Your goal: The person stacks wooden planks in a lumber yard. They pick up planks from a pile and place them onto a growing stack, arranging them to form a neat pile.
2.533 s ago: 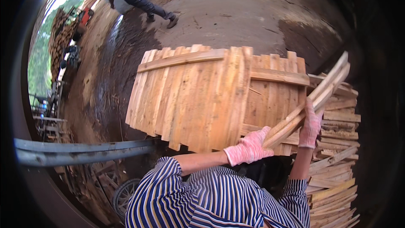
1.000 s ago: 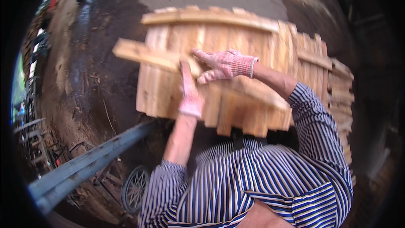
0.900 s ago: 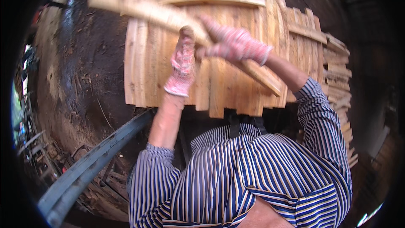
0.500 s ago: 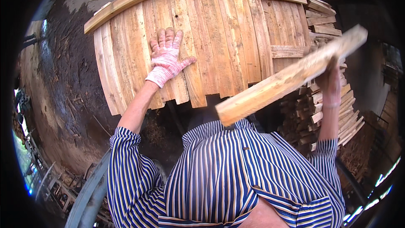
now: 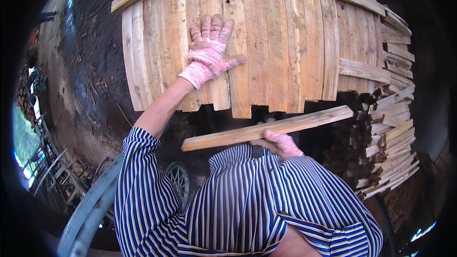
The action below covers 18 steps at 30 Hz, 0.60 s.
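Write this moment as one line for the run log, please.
left hand: flat on plank panel | right hand: grips loose wooden slat, held near chest | slat stack: at right

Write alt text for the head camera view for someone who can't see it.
Seen from above, a person in a blue striped shirt presses a gloved left hand flat on a panel of wooden planks, while the gloved right hand grips a loose wooden board close to the chest. Stacked wood strips lie at right, dark dirt ground at left.
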### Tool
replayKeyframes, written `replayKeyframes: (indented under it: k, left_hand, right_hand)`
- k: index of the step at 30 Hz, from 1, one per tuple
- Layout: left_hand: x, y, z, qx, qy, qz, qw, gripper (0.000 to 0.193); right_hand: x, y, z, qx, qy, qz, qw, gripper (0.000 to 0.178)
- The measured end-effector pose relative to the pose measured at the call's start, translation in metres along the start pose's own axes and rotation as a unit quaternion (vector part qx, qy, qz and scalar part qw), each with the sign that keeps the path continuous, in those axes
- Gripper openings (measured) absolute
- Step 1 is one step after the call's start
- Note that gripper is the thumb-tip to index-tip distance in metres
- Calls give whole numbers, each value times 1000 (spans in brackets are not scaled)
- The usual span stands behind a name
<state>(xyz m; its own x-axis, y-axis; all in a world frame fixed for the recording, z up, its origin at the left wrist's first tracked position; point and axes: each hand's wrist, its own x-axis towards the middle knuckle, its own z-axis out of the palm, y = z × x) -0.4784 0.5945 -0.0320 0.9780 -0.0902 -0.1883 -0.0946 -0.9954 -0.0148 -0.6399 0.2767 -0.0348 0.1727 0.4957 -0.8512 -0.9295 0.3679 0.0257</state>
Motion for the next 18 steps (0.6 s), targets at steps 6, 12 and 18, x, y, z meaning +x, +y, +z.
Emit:
replayKeyframes:
  k: [6,12,18]
  left_hand:
    - [-1,-3,4,-3,-13,-7,1000,107]
    - [-3,-5,0,-31,-26,-11,999,104]
    - [-10,-5,-16,-57,-53,-4,997,104]
  right_hand:
    - [45,0,68,163,-187,-6,969,37]
    - [-19,-2,62,171,81,-35,981,46]
    - [-93,-72,53,-123,132,-431,884,52]
